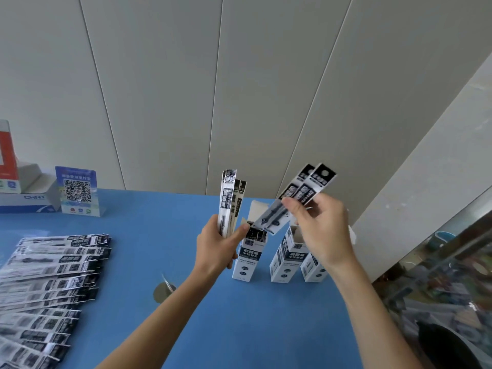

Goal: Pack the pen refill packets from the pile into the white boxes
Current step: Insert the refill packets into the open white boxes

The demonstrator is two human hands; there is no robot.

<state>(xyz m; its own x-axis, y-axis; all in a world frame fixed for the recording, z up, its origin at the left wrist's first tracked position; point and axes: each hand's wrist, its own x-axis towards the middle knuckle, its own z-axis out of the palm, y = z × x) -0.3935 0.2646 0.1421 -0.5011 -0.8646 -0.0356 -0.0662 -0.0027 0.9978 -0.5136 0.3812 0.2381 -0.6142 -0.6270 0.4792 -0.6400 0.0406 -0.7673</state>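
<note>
Left hand (pixel 218 241) grips upright packets (pixel 229 201); right hand (pixel 319 230) pinches tilted packets (pixel 298 198) over open box (pixel 249 251). Straighten, lower ends into mouth.

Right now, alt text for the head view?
Right hand pinches two refill packets over an open white box; left hand grips more packets. Pile lies left on the blue table.

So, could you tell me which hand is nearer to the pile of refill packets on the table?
Left. The left hand holds packets upright between the pile and the white boxes; the right hand is farther away, above the boxes.
</note>
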